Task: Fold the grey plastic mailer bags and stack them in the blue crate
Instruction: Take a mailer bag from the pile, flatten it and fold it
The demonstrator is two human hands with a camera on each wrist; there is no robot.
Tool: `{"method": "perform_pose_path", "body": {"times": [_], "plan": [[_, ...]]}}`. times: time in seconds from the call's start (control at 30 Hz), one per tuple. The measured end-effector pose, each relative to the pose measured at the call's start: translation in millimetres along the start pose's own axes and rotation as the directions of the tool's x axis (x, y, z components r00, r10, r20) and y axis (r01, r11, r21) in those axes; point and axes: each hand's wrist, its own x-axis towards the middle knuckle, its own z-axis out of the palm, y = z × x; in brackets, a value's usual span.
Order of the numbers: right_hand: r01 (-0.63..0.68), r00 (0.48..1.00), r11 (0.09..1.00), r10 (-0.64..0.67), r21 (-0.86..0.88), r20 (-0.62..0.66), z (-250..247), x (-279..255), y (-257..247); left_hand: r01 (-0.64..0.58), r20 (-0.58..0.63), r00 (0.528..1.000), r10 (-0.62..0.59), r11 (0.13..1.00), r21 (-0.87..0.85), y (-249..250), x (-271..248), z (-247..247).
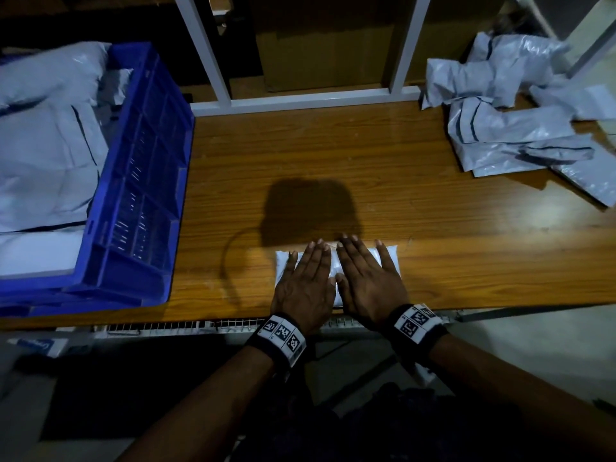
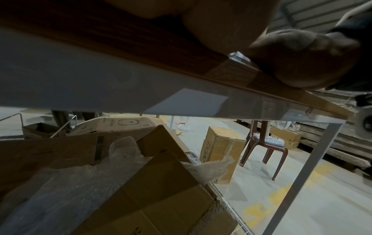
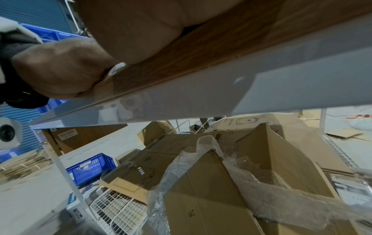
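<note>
A small folded grey mailer bag [image 1: 283, 263] lies near the front edge of the wooden table [image 1: 333, 161]. Both hands lie flat on it, side by side with straight fingers: my left hand [image 1: 305, 278] covers its left half, my right hand [image 1: 365, 278] its right half. Only the bag's edges show around them. The blue crate [image 1: 146, 181] stands at the left with folded grey bags [image 1: 46, 155] inside. A heap of loose, crumpled grey mailers [image 1: 513, 111] lies at the back right. The wrist views show only the heels of the palms on the table edge [image 2: 231, 63].
A white metal frame [image 1: 300, 98] runs along the table's back edge, with dark shelving behind it. Under the table are cardboard boxes [image 3: 231, 182] with bubble wrap, a wire rack [image 3: 120, 211], another blue crate [image 3: 90, 168] and a brown plastic chair [image 2: 265, 149].
</note>
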Motion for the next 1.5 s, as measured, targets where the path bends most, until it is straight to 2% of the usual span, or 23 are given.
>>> {"method": "perform_pose_path", "body": {"times": [0.3,0.4,0.47,0.53,0.63,0.7,0.8,0.83,0.87,0.93,1.0,1.03,1.07,1.13,1.2,1.27,1.37,1.43,1.5], "plan": [[-0.018,1.0,1.0,0.018,0.0,0.014,0,3,-1,0.015,-0.021,1.0,-0.015,0.999,-0.037,-1,1,1],[-0.025,1.0,0.998,0.024,0.05,0.015,-3,0,-3,0.06,-0.028,0.998,-0.062,0.997,-0.056,1,-2,3],[-0.008,1.0,0.997,0.006,0.083,0.025,-6,1,-1,0.048,-0.039,0.998,-0.052,0.996,-0.079,-1,-1,3],[0.009,0.996,0.993,-0.019,0.121,0.088,-16,5,5,0.018,-0.046,0.999,-0.023,0.995,-0.098,-6,-3,-5],[-0.036,0.961,0.99,-0.003,0.137,0.278,-42,9,20,-0.031,0.009,0.999,0.032,0.995,-0.092,-15,-5,-28],[-0.026,0.954,0.997,0.004,0.071,0.301,-56,12,26,-0.042,-0.011,0.999,0.041,0.995,-0.088,-20,-4,-42],[-0.058,0.944,0.993,0.022,0.1,0.329,-73,17,23,-0.016,0.074,0.997,0.023,0.995,-0.095,-28,-3,-61],[-0.042,0.953,0.99,-0.001,0.136,0.302,-79,19,20,-0.018,0.077,0.997,0.023,0.997,-0.074,-27,-4,-70],[-0.001,0.974,0.986,-0.036,0.164,0.222,-83,21,18,-0.031,0.029,0.999,0.032,0.999,-0.042,-26,-5,-80],[0.081,0.996,0.989,-0.077,0.123,-0.038,-94,21,12,-0.075,-0.201,0.976,0.087,0.995,0.068,-23,-6,-96],[0.089,0.963,0.996,-0.078,0.031,-0.257,-97,15,7,-0.075,-0.387,0.915,0.111,0.992,0.106,-20,-13,-103],[0.086,0.951,0.996,-0.081,0.006,-0.298,-94,10,4,-0.064,-0.414,0.904,0.102,0.992,0.105,-19,-17,-102],[0.093,0.948,0.996,-0.09,-0.006,-0.304,-87,6,1,-0.052,-0.373,0.923,0.091,0.992,0.113,-17,-21,-96],[0.112,0.962,0.994,-0.109,-0.004,-0.249,-57,-5,-1,-0.061,-0.206,0.975,0.086,0.99,0.125,-11,-30,-74],[0.116,0.974,0.992,-0.103,0.05,-0.203,-32,-20,3,-0.051,-0.109,0.992,0.065,0.991,0.125,-3,-44,-49],[0.143,0.98,0.984,-0.125,0.109,-0.156,-24,-36,9,-0.044,-0.118,0.992,0.05,0.998,0.054,3,-57,-30],[0.201,0.958,0.97,-0.164,0.139,-0.236,-35,-44,15,-0.079,-0.209,0.976,0.064,0.995,-0.065,15,-55,-22],[0.162,0.952,0.978,-0.12,0.133,-0.281,-36,-32,18,-0.049,-0.299,0.954,0.02,0.995,-0.089,25,-36,-28],[0.08,0.975,0.992,-0.058,0.1,-0.214,-30,-16,20,0.034,-0.265,0.962,-0.066,0.992,-0.122,25,-14,-30]]}}
